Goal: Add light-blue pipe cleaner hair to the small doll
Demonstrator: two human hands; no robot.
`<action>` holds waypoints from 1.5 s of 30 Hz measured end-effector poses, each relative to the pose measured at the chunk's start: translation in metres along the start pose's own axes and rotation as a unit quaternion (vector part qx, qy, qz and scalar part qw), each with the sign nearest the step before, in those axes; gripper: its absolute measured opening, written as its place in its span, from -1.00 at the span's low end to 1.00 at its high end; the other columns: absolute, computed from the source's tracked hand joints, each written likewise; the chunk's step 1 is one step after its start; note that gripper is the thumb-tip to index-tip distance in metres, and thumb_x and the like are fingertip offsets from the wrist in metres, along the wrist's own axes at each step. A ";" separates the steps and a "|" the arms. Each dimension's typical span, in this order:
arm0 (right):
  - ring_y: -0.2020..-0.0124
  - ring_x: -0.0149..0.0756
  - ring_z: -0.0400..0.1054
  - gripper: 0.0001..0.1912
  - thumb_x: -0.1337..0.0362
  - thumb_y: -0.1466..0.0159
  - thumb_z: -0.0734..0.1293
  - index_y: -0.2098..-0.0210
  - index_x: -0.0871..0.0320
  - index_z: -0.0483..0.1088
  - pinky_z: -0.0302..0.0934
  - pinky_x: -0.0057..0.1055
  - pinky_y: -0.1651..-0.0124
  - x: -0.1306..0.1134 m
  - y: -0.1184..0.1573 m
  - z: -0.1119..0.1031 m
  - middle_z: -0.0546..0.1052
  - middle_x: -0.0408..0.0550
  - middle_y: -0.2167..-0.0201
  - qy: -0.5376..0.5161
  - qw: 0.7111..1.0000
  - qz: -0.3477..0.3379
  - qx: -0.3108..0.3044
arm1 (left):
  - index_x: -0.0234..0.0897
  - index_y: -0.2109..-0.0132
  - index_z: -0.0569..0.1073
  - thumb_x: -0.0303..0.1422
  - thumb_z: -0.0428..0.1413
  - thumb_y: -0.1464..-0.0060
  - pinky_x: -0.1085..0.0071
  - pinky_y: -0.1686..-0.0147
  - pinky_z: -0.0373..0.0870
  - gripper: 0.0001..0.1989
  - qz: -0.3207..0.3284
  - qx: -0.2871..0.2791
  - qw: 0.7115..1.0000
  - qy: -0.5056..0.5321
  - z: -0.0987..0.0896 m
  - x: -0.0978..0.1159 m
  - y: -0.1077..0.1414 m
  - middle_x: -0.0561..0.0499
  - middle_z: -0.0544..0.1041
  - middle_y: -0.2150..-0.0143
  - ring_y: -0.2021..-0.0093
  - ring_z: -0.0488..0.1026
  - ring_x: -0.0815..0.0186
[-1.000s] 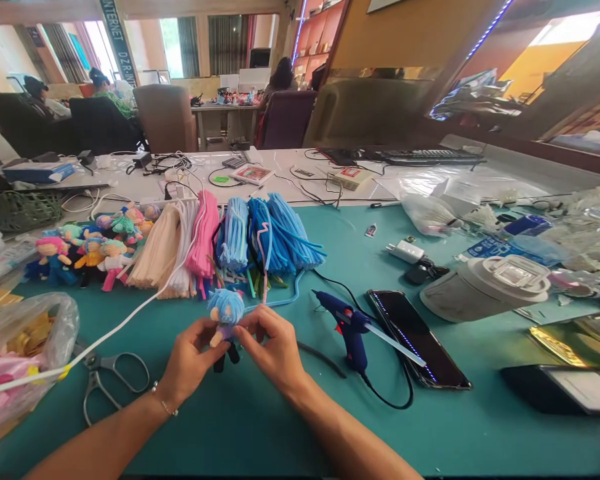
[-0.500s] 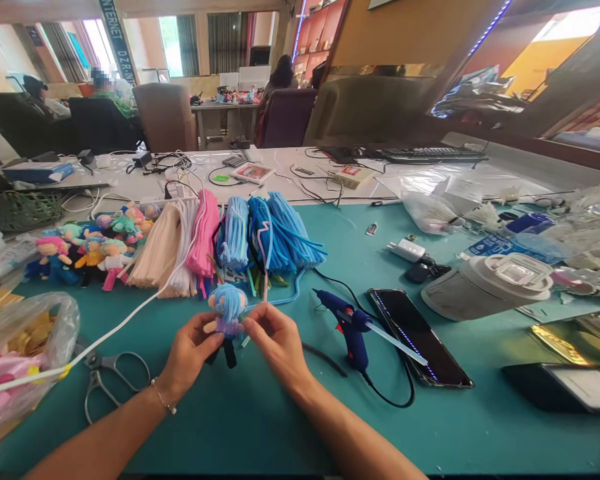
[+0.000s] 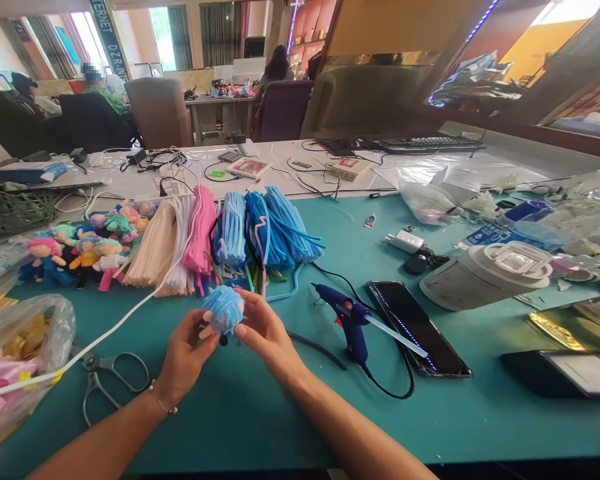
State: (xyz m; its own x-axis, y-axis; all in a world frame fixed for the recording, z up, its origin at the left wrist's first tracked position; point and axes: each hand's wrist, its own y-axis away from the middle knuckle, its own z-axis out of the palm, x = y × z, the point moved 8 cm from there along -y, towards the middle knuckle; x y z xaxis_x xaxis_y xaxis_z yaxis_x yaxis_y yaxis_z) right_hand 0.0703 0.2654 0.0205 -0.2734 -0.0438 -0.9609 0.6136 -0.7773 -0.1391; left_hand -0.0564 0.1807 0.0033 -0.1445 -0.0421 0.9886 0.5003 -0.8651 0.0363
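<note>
We're holding the doll (image 3: 223, 313) between both hands, just above the teal worktop (image 3: 280, 413), in front of the pipe-cleaner bundles (image 3: 240, 233). Left hand (image 3: 185, 353) is pinching it from the left, fingers closed on the body side; right hand (image 3: 265, 333) is closing on it from the right, thumb and fingertips on the blue head. The blue yarn head is facing us, the body mostly hidden behind it, one dark foot poking out below.

We're judging it light, soft and squashy, with wire-core limbs likely bending easily. Best hold: the head or torso, gently, not the thin limbs or glued bits.

Glue gun (image 3: 350, 323) is lying just right of the hands, phone (image 3: 415, 327) beside it, scissors (image 3: 105, 380) to the left, finished dolls (image 3: 80, 243) far left.
</note>
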 end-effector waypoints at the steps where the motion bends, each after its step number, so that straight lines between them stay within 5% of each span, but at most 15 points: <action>1: 0.05 -0.10 0.48 -0.26 -0.20 -0.07 0.50 -0.10 0.05 0.36 0.37 -0.19 0.04 0.000 0.000 0.002 0.57 0.05 0.04 -0.005 1.000 0.001 -0.008 | -0.23 0.20 0.52 -0.25 0.39 0.13 0.39 0.28 0.45 -0.67 -0.001 -0.002 1.000 -0.003 -0.001 -0.001 0.000 0.02 0.61 0.31 0.28 0.54 0.22; 7: 0.06 -0.15 0.48 -0.37 -0.13 -0.10 0.52 -0.01 0.06 0.36 0.34 -0.20 -0.03 -0.014 0.005 0.004 0.57 0.01 0.07 0.005 1.000 0.012 -0.012 | -0.23 0.16 0.51 -0.27 0.36 0.06 0.37 0.20 0.48 -0.69 -0.004 -0.035 0.999 -0.025 0.001 -0.003 0.001 -0.01 0.63 0.25 0.20 0.58 0.17; 14: 0.11 -0.20 0.45 -0.41 -0.11 -0.09 0.53 0.06 0.07 0.36 0.35 -0.27 0.05 -0.012 0.007 0.003 0.54 -0.05 0.15 0.065 0.998 0.001 0.017 | -0.16 -0.21 0.33 -0.24 0.40 0.10 0.22 -0.01 0.51 -0.27 -0.049 -0.069 0.995 0.059 0.008 -0.011 0.001 -0.09 0.62 0.01 -0.04 0.58 0.04; 20: 0.15 -0.20 0.47 -0.52 -0.01 -0.17 0.47 0.02 0.11 0.42 0.36 -0.27 0.05 -0.020 0.005 0.001 0.57 -0.05 0.18 0.163 0.986 -0.030 0.012 | -0.23 -0.10 0.43 -0.26 0.41 0.11 0.11 -0.14 0.46 -0.39 -0.066 -0.102 0.990 0.075 0.011 -0.009 -0.004 -0.13 0.63 -0.04 -0.11 0.55 -0.03; 25: 0.09 -0.17 0.47 -0.57 0.10 -0.29 0.35 -0.11 0.08 0.37 0.34 -0.20 -0.03 -0.046 -0.002 -0.024 0.58 0.01 0.11 0.273 0.958 -0.064 0.063 | -0.24 -0.04 0.50 -0.31 0.37 0.07 0.06 -0.15 0.45 -0.50 -0.068 -0.089 0.987 0.119 0.008 -0.009 -0.013 -0.11 0.63 -0.04 -0.01 0.61 -0.01; 29: 0.14 -0.13 0.47 -0.62 0.21 -0.25 0.36 -0.06 0.06 0.43 0.34 -0.14 -0.02 -0.070 0.010 -0.047 0.56 0.02 0.11 0.372 0.922 -0.058 0.094 | -0.26 0.05 0.54 -0.42 0.33 0.16 0.01 -0.14 0.45 -0.56 -0.109 -0.066 0.976 0.177 0.010 -0.014 -0.016 -0.05 0.66 0.10 0.10 0.65 0.01; 32: 0.06 0.10 0.47 -0.57 0.22 -0.13 0.46 0.00 0.11 0.51 0.30 0.04 -0.06 -0.073 0.035 -0.058 0.56 0.15 0.04 0.464 0.882 -0.020 0.082 | -0.27 0.14 0.56 -0.47 0.29 0.27 0.00 -0.10 0.47 -0.58 -0.142 -0.054 0.967 0.202 0.016 -0.013 -0.014 -0.03 0.66 0.15 0.11 0.65 0.00; 36: -0.11 0.24 0.40 -0.27 0.10 -0.12 0.49 -0.22 0.24 0.36 0.34 0.08 -0.08 -0.050 0.068 -0.064 0.46 0.33 -0.15 0.690 0.720 0.076 -0.002 | -0.27 0.19 0.56 -0.49 0.29 0.33 0.05 -0.03 0.52 -0.59 -0.141 -0.069 0.966 0.207 0.027 -0.008 -0.009 -0.03 0.65 0.13 0.11 0.63 0.01; 38: -0.14 0.20 0.38 -0.29 0.13 -0.16 0.48 -0.24 0.28 0.35 0.35 0.02 -0.10 -0.042 0.076 -0.063 0.45 0.32 -0.17 0.732 0.675 0.086 -0.016 | -0.27 0.16 0.55 -0.49 0.31 0.32 0.09 0.00 0.54 -0.57 -0.130 -0.079 0.969 0.197 0.029 -0.007 -0.009 -0.01 0.65 0.17 0.15 0.64 0.06; 41: -0.05 0.11 0.43 -0.44 0.26 -0.22 0.41 -0.19 0.29 0.39 0.38 -0.06 -0.07 -0.037 0.077 -0.059 0.51 0.27 -0.05 0.761 0.645 0.071 0.000 | -0.25 0.06 0.52 -0.46 0.37 0.31 0.15 0.05 0.56 -0.46 -0.113 -0.070 0.975 0.177 0.027 -0.012 -0.010 0.01 0.65 0.18 0.18 0.64 0.11; 45: 0.06 0.05 0.45 -0.51 0.43 -0.21 0.31 -0.14 0.33 0.42 0.39 -0.09 -0.02 -0.041 0.074 -0.053 0.52 0.23 0.10 0.764 0.642 0.060 0.017 | -0.22 -0.06 0.45 -0.40 0.43 0.32 0.23 0.07 0.59 -0.31 -0.073 -0.040 0.987 0.136 0.018 -0.017 -0.014 0.01 0.65 0.14 0.18 0.65 0.16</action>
State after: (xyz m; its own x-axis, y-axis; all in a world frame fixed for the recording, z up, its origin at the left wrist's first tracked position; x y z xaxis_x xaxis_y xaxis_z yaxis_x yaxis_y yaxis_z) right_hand 0.1662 0.2426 0.0369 0.8362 0.5425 -0.0809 0.5389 -0.8400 -0.0626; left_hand -0.0460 0.2026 -0.0111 -0.4397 -0.0368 0.8974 0.3894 -0.9081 0.1536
